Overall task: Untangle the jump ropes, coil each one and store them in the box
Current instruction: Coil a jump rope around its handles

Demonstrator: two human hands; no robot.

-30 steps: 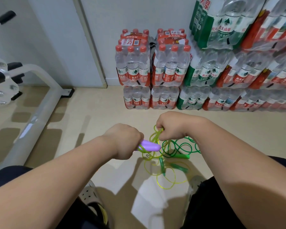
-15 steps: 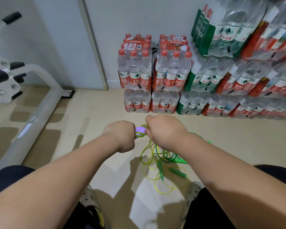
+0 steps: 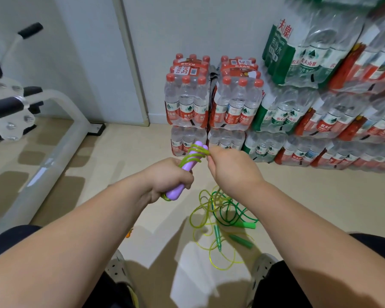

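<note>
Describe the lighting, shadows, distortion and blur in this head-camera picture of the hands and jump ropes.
Head view: wide-angle distortion bows the door frame and tilts the water packs at right; light leaves shadows and a bright patch on the floor; a glare streak runs along the white machine bar; the left hand, right hand and yellow-green rope look sharp.

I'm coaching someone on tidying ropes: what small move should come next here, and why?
Probably another turn: the right hand carries the yellow-green rope round the purple handles that the left hand grips. Several loops already wrap them, but slack lies on the floor, crossing the green rope.
</note>
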